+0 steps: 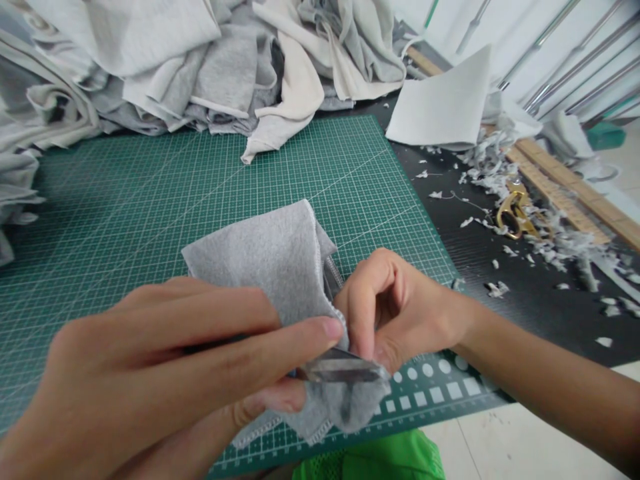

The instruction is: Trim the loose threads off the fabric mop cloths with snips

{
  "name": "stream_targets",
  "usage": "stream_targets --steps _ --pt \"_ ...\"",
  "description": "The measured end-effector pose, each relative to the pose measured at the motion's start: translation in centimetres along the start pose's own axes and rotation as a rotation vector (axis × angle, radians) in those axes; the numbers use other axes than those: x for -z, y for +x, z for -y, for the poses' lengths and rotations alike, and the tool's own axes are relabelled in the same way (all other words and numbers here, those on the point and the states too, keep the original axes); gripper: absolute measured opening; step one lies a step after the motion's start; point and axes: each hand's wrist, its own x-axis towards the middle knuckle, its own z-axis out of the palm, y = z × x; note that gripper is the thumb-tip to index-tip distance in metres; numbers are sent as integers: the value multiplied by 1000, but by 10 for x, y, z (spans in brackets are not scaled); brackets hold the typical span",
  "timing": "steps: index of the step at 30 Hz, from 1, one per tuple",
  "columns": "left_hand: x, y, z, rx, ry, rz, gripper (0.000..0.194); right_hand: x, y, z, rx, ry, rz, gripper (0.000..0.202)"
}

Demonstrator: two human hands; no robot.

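Note:
A folded piece of grey knit fabric [265,247] with overlocked edges lies under and between my hands. My left hand [200,367] is closed around a pair of scissors, its index finger stretched along the fabric edge. The metal scissor blades [343,368] point right and lie against the seam edge; their handles are hidden in the hand. My right hand [395,313] pinches the edge of the fabric between thumb and fingers, close to the blade tips. Both hands are over the green cutting mat [175,173].
Heaps of grey and cream fabric [225,73] cover the back and left. A pale folded cloth [443,100] lies at the back right. Gold-handled scissors [515,213], wooden rulers [565,193] and several fabric scraps [495,160] are on the black table [450,220] at right.

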Motion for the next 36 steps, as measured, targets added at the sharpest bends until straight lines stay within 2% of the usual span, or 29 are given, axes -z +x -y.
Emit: stream_targets --steps 11,22,36 --pt "-2 1 0 -7 -37 -6 36 -1 0 1 1 -31 4 24" --pt "-1 2 1 -7 -104 52 39 -1 0 3 -5 -76 2 27" --pt "-7 10 -3 102 -214 -40 28 1 -1 1 -1 -59 -1 23"
